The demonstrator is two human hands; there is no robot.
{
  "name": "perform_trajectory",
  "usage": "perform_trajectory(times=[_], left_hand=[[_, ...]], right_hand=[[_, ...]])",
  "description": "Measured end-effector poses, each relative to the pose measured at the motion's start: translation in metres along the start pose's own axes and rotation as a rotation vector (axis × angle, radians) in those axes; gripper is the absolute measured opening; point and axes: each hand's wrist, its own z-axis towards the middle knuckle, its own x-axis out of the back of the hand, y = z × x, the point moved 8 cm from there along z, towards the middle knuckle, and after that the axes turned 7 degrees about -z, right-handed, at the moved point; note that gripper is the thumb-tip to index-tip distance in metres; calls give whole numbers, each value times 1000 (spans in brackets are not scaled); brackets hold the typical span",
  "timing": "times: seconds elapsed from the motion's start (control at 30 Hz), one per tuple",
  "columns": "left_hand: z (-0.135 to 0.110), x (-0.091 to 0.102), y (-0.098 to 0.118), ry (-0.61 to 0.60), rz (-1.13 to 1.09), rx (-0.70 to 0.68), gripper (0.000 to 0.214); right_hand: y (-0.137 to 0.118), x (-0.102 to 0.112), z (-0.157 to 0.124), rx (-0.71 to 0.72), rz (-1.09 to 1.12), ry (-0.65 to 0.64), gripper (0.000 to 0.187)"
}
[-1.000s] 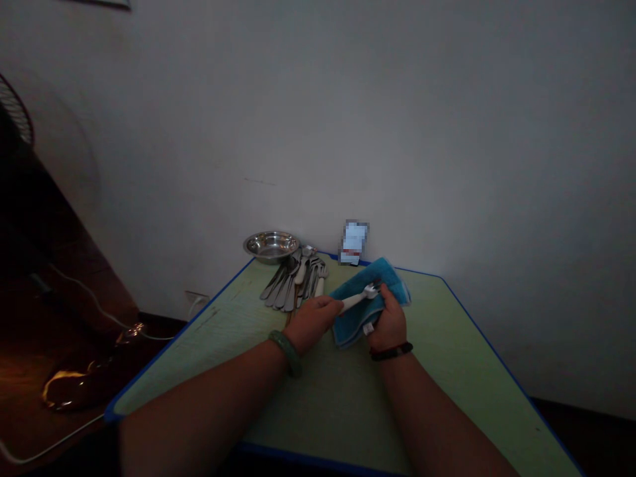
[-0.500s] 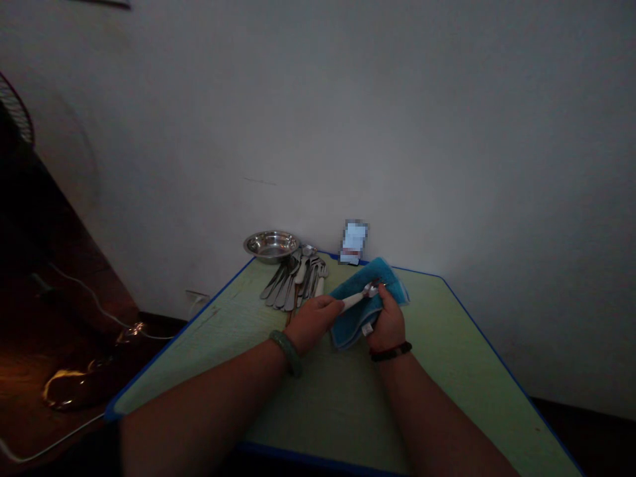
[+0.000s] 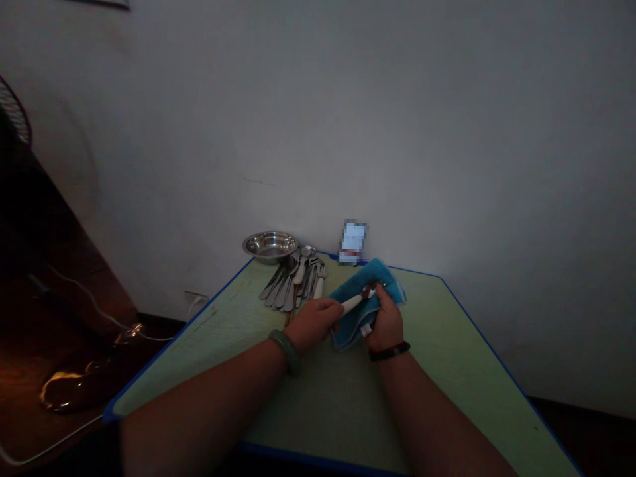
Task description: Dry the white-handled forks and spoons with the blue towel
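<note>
My left hand point(image 3: 314, 322) is closed around the white handle of a metal-headed piece of cutlery point(image 3: 352, 304). Its head lies against a blue cloth point(image 3: 352, 324), and my right thumb partly covers it, so I cannot tell fork from spoon. My right hand point(image 3: 388, 323) is closed on the cloth from below and behind, with the thumb pressing the metal head. Just beyond my left hand lies a pile of cutlery point(image 3: 284, 291), spoons and forks among it, with a white-handled fork point(image 3: 320, 281) at its right side.
A steel bowl point(image 3: 271, 246) stands at the table's back left corner. A phone point(image 3: 352, 242) with a blurred screen leans on the wall behind the cloth. The pale green table point(image 3: 462, 384) has a blue edge. A fan point(image 3: 14, 112) and a white cable point(image 3: 89, 291) are at left.
Both hands stay in nearly the same place. The utensil's head has turned or shifted very slightly against the cloth under my right thumb.
</note>
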Motion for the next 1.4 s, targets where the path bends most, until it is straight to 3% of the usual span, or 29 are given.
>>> perform_trajectory(times=[0.2,0.47,0.87,1.1,1.4], left_hand=[[0,1,3,-38,85,-58,30],[-2,0,2,-14,49,9,26],[1,0,-1,2,89,-23,28],[-2,3,8,43,151,-85,29],[-1,2,4,41,-3,-40,26]], right_hand=[[-5,2,0,40,5,28,23],[-6,6,5,33,40,47,23],[1,-4,-2,-96,83,-24,18],[-2,-10,-10,-143,70,-48,17],[2,-10,-7,-150,102,-79,17]])
